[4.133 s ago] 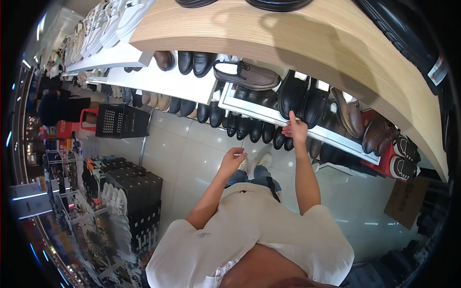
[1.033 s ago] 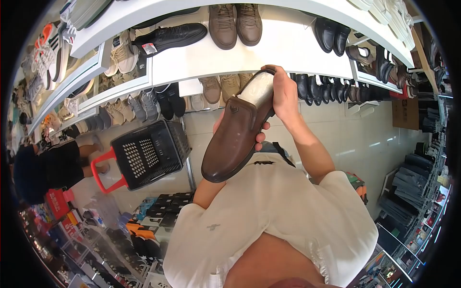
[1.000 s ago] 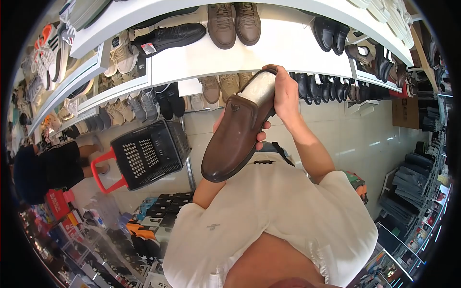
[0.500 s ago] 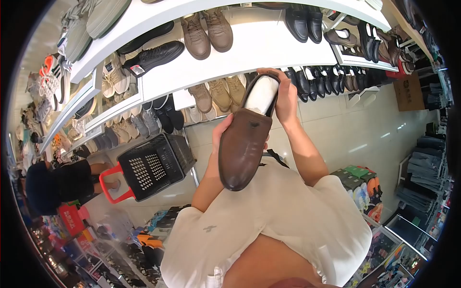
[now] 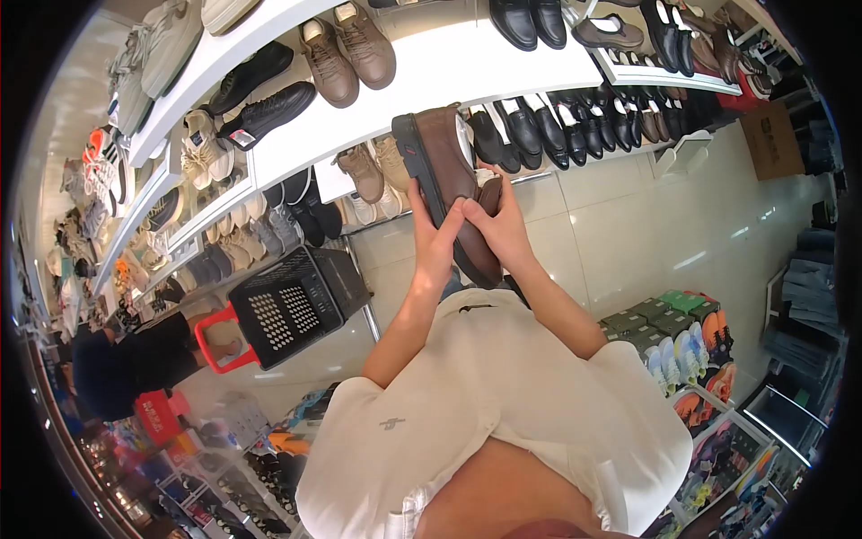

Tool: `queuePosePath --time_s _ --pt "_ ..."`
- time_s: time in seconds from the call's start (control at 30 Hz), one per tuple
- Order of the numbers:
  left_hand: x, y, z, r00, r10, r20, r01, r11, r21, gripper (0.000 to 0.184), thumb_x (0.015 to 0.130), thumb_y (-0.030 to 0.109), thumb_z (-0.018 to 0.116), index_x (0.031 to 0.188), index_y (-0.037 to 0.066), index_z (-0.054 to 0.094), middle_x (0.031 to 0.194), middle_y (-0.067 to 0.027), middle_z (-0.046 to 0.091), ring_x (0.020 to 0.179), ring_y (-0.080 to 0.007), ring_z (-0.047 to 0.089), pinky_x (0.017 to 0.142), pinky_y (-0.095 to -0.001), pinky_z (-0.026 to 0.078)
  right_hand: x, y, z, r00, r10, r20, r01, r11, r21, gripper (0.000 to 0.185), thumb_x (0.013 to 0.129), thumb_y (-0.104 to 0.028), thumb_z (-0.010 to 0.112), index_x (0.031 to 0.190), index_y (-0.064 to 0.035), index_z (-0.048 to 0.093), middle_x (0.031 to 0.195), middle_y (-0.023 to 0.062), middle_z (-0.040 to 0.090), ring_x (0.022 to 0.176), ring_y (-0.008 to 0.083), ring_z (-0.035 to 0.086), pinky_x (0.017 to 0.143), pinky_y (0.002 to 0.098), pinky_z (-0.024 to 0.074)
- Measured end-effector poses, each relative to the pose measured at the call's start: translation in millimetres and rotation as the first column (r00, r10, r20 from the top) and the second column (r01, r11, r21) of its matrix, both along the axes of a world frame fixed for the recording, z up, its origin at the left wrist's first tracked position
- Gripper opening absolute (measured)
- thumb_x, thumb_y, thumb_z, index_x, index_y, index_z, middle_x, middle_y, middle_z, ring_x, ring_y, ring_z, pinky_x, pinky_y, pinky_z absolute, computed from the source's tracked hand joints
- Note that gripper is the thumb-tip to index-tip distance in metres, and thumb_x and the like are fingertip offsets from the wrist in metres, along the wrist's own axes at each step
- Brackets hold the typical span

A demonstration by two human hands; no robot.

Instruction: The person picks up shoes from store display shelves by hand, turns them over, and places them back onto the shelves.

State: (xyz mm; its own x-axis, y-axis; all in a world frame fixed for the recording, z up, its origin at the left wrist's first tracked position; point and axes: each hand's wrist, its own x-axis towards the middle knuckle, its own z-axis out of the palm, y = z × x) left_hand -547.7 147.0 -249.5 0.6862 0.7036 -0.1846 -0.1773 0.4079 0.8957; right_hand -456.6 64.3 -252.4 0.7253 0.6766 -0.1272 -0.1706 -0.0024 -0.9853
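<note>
Both hands hold a brown leather slip-on shoe (image 5: pixel 446 157) in front of the shelves. It is turned on its side, with the heel end up and away from me, and its dark sole faces left. White stuffing shows at the shoe's opening. My left hand (image 5: pixel 437 241) grips the sole side, fingers closed around it. My right hand (image 5: pixel 505 232) closes on the upper near the opening. The two thumbs meet on the shoe's side, and the hands partly cover its toe half.
White shelves (image 5: pixel 431 76) carry brown lace-up shoes (image 5: pixel 370 47) and black shoes (image 5: pixel 530 22). More black shoes (image 5: pixel 575 135) line the lower row. A black shopping basket (image 5: pixel 296 305) with a red handle is at left, beside a person in dark clothes (image 5: pixel 135 364). A cardboard box (image 5: pixel 774 142) stands at right.
The shoe has been turned from upper-side up with the toe toward me to lying on its side, sole leftward. Both hands have shifted their grip toward its middle.
</note>
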Motion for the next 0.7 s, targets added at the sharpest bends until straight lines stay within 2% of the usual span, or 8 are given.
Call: queuePosePath --time_s 0.23,0.3,0.43,0.5,0.63,0.7 --pt "7.6 -15.9 3.6 0.999 -0.042 0.025 0.041 0.997 0.062 0.088 0.092 0.022 0.065 0.151 0.001 0.005 0.144 -0.0195 0.033 0.130 -0.0249 0.039 0.107 -0.0354 0.033 0.5 -14.0 -2.9 0.995 -0.098 -0.034 0.100 0.993 0.056 0.062 0.089 -0.033 0.068 0.136 -0.0044 0.040 0.115 0.0179 0.057 0.110 0.0237 0.054 0.094 0.0352 0.0435" --pt "12.4 -14.2 -1.1 0.999 -0.037 0.002 0.037 0.998 0.041 0.088 0.092 0.022 0.065 0.151 0.000 0.003 0.146 -0.0201 0.031 0.130 -0.0248 0.038 0.108 -0.0357 0.032 4.9 -13.7 -6.8 0.991 -0.131 0.041 0.128 0.990 0.066 0.059 0.089 -0.031 0.068 0.134 -0.0038 0.042 0.112 0.0160 0.059 0.105 0.0220 0.056 0.090 0.0339 0.0455" --pt "23.9 -4.3 0.6 0.996 -0.088 0.015 0.089 0.995 -0.045 0.090 0.093 0.022 0.064 0.151 -0.001 0.000 0.147 -0.0202 0.030 0.131 -0.0252 0.038 0.108 -0.0362 0.033 12.0 -6.5 -0.4 0.986 -0.166 -0.006 0.166 0.981 0.100 0.057 0.088 -0.030 0.070 0.131 -0.0034 0.044 0.110 0.0151 0.060 0.100 0.0206 0.058 0.086 0.0322 0.0470" --pt "32.0 5.1 -3.4 0.993 -0.105 0.046 0.108 0.990 -0.090 0.081 0.095 0.022 0.060 0.153 0.007 0.006 0.145 -0.0154 0.036 0.130 -0.0261 0.041 0.106 -0.0383 0.038 19.3 0.8 -1.0 0.984 -0.180 -0.009 0.180 0.982 0.055 0.056 0.087 -0.029 0.071 0.130 -0.0026 0.045 0.107 0.0141 0.061 0.096 0.0195 0.059 0.084 0.0309 0.0476" --pt "49.0 31.6 -12.6 0.989 -0.113 0.093 0.125 0.983 -0.134 0.075 0.096 0.022 0.058 0.153 0.011 0.011 0.143 -0.0126 0.040 0.129 -0.0241 0.043 0.104 -0.0383 0.040 40.1 25.8 5.1 0.975 -0.180 0.127 0.188 0.981 -0.053 0.060 0.086 -0.031 0.072 0.130 -0.0012 0.044 0.107 0.0164 0.061 0.097 0.0214 0.061 0.085 0.0320 0.0483" --pt "57.5 48.6 -15.9 0.986 -0.128 0.108 0.155 0.943 -0.294 0.069 0.098 0.021 0.056 0.152 0.012 0.015 0.141 -0.0105 0.041 0.128 -0.0231 0.044 0.104 -0.0383 0.041 47.6 41.8 17.6 0.983 -0.166 0.083 0.181 0.959 -0.218 0.069 0.084 -0.034 0.074 0.134 0.0007 0.041 0.112 0.0205 0.061 0.101 0.0247 0.062 0.088 0.0338 0.0489"
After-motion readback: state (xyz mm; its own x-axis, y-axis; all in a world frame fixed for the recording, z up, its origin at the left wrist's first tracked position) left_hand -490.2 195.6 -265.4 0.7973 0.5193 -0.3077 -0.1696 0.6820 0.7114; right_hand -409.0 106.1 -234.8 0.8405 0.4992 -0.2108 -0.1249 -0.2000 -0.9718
